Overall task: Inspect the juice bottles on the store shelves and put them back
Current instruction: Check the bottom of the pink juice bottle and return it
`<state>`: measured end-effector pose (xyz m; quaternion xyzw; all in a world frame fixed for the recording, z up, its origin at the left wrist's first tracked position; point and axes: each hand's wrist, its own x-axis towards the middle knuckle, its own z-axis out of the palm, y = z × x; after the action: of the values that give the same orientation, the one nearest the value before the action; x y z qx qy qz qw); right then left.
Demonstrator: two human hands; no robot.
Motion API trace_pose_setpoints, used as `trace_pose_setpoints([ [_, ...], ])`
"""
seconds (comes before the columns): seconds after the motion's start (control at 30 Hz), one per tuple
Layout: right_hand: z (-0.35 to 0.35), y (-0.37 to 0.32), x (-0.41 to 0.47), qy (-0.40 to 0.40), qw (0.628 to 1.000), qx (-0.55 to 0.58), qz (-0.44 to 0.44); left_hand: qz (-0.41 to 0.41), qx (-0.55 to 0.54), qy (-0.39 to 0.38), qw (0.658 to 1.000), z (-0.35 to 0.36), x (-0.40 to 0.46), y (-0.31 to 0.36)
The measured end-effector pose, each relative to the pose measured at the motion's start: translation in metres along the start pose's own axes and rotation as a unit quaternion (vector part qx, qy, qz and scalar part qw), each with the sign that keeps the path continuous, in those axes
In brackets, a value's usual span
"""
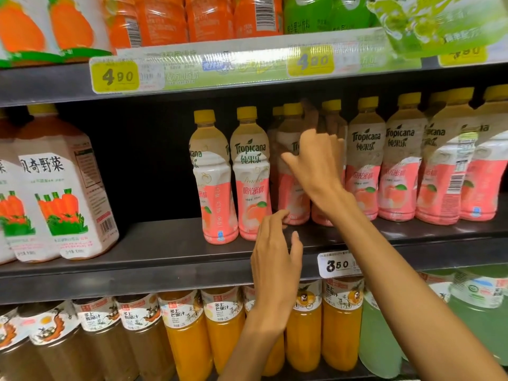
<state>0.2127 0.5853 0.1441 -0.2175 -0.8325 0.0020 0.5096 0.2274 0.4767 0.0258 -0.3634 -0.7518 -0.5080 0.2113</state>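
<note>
The right hand (316,163), fingers spread, touches a peach juice bottle (292,182) standing in its row on the middle shelf (165,243); the left hand (275,257) hovers loosely curled, empty. Replacing looks nearly done.

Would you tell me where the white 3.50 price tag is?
The 3.50 price tag is on the middle shelf's front edge, between the left hand and the right forearm.
</note>
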Motion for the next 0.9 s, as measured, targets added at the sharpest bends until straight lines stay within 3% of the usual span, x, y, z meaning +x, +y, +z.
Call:
trace_pose_setpoints([
  [0.13,-0.008,0.007,-0.02,0.061,0.972,0.224,-0.026,-0.01,-0.039,0.0,0.999,0.001,0.001,-0.003],
  [0.27,-0.016,0.015,-0.036,-0.007,0.913,0.405,-0.049,-0.014,-0.07,-0.024,0.997,0.003,-0.003,-0.003],
  [0.43,-0.032,0.018,-0.048,0.041,0.886,0.461,-0.035,0.013,-0.095,-0.038,0.995,0.002,-0.006,0.0],
  [0.57,-0.061,0.013,-0.053,0.054,0.834,0.549,0.015,0.01,-0.123,-0.036,0.992,-0.008,-0.007,0.007],
  [0.73,-0.087,0.009,-0.067,-0.011,0.783,0.618,0.068,0.028,-0.128,-0.049,0.99,-0.036,-0.021,0.018],
  [0.83,-0.087,0.009,-0.078,-0.074,0.766,0.632,0.097,-0.007,-0.165,-0.066,0.984,-0.048,-0.038,0.018],
  [0.9,-0.083,0.01,-0.085,-0.128,0.726,0.665,0.123,-0.044,-0.225,-0.095,0.969,-0.054,-0.049,0.016],
])
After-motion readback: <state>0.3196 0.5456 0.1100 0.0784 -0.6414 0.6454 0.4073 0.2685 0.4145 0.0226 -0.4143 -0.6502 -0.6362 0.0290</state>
